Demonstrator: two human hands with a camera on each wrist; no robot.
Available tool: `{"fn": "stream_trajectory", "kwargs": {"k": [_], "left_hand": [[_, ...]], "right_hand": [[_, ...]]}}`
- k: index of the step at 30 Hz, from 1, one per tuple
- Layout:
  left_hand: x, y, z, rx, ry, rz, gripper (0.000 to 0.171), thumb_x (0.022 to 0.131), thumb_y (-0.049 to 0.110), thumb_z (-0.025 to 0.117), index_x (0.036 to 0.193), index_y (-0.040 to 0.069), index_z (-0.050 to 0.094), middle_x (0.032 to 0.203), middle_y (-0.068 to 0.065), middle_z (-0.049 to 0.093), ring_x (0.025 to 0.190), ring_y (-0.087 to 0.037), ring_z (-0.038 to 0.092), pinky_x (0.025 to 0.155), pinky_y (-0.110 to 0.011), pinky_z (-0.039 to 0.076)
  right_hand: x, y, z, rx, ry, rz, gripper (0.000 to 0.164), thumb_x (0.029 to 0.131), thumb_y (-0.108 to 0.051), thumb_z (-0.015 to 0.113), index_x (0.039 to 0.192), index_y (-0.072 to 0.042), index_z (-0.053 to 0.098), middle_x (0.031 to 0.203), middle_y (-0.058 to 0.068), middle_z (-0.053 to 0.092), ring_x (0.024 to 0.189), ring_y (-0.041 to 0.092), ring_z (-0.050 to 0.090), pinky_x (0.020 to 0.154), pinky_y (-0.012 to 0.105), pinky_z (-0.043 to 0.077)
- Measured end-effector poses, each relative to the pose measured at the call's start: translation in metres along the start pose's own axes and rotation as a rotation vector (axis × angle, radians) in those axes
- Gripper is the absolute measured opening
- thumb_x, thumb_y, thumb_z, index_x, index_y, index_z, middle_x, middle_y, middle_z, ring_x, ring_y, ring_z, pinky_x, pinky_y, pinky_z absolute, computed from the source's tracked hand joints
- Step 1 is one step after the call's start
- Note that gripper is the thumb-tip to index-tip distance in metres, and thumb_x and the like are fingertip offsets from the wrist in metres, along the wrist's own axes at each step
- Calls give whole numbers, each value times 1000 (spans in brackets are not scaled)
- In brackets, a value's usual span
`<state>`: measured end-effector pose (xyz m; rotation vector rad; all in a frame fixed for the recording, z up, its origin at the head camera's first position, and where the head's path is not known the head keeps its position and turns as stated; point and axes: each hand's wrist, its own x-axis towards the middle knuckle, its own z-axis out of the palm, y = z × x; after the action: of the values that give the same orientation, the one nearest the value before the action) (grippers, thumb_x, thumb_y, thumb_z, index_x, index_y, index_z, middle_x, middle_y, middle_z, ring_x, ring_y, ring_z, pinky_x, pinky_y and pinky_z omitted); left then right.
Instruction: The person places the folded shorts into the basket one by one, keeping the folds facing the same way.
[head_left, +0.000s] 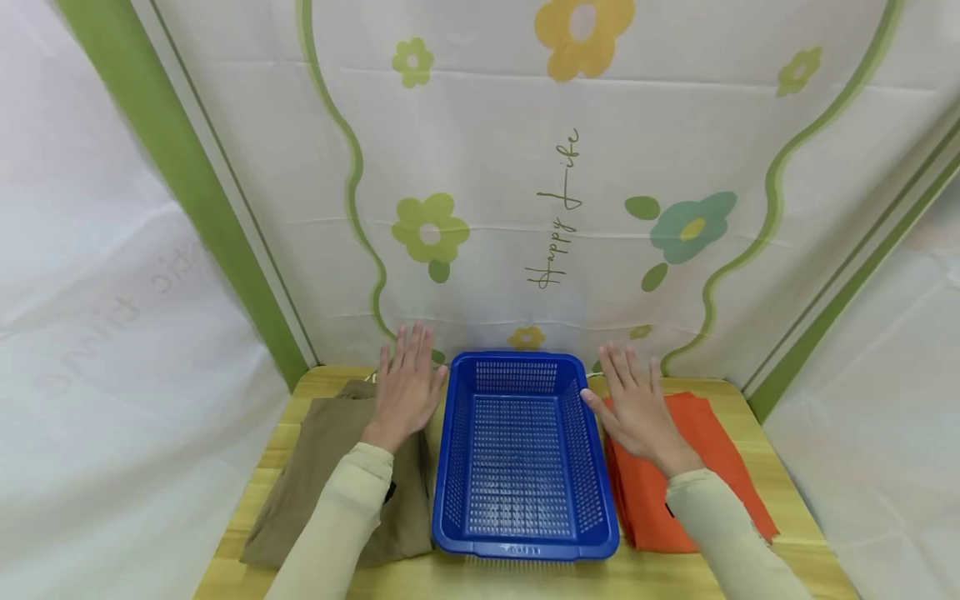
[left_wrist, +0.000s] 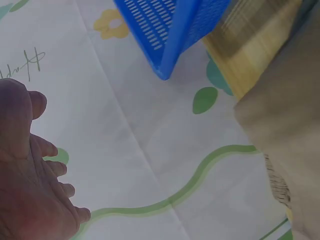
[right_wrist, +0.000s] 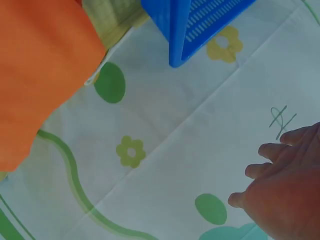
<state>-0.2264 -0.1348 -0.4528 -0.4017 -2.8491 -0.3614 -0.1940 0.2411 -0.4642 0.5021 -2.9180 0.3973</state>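
Note:
A blue plastic basket [head_left: 525, 550] with slotted walls and floor stands at the middle of the wooden table, nothing inside it. To its left lies a folded brown garment [head_left: 322, 467], and my left hand [head_left: 405, 387] hovers above its far part with straight fingers. On the other side is a folded orange garment [head_left: 701, 467]. My right hand [head_left: 633, 408] is held over its near-basket edge, fingers straight and spread, thumb overlapping the basket's right rim in the head view. Both palms face down and forward, holding nothing. The wrist views show the basket corner [left_wrist: 167, 60] apart from the left hand.
A white curtain [head_left: 480, 192] printed with flowers and lettering hangs right behind the table. More white fabric panels [head_left: 112, 333] close in both sides, with green-edged seams. Bare wood of the table [head_left: 247, 508] shows around the garments.

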Motion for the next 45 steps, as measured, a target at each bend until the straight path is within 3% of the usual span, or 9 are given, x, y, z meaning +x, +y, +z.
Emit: {"fn": "stream_trajectory", "kwargs": {"k": [4,7,15,20,28,35,45], "left_hand": [[-8,-5,5,-32,-3,-11,66,110,37,39,162,5,15,169,-13,5,155,-35,-1,121,-58,-2],[-14,-9,8,-65,-8,-23,68,109,36,41,163,6,14,169,-14,7,155,-35,-2,121,-58,-2],[-32,-24,16,-101,8,-51,67,108,34,47,161,3,21,166,-21,16,153,-41,9,120,-62,5],[-43,-34,24,-102,55,-39,65,106,31,52,158,-1,29,161,-27,27,149,-46,20,119,-64,13],[-64,-59,36,-112,130,-61,64,101,24,64,150,-7,37,147,-34,42,135,-54,39,111,-68,29],[-85,-90,39,-145,49,-204,72,101,26,62,154,-9,29,145,-38,40,131,-57,40,105,-72,31],[-116,-132,37,-158,-102,-431,82,101,35,60,151,-15,20,145,-49,24,131,-68,25,104,-77,22]], "right_hand": [[-3,-11,7,40,-28,17,81,106,-56,36,163,-8,3,170,13,0,154,33,-10,118,59,-12],[-5,-19,12,59,-31,19,80,106,-56,38,163,-7,10,169,17,9,154,38,1,120,61,-3],[-14,-42,37,115,-20,-3,76,105,-54,44,160,-4,26,161,21,32,147,43,29,117,62,21],[-17,-60,50,135,-30,-15,71,104,-50,51,156,-4,38,150,22,47,137,43,44,110,63,35],[-20,-82,64,182,-105,-6,60,103,-43,58,149,-6,50,142,20,55,133,43,49,110,63,35],[-20,-99,63,227,-166,-38,55,103,-42,57,146,-7,54,141,19,57,131,41,51,107,62,40],[-23,-119,60,243,-249,-81,53,103,-41,57,145,-8,55,144,20,55,135,44,48,108,64,37]]}}
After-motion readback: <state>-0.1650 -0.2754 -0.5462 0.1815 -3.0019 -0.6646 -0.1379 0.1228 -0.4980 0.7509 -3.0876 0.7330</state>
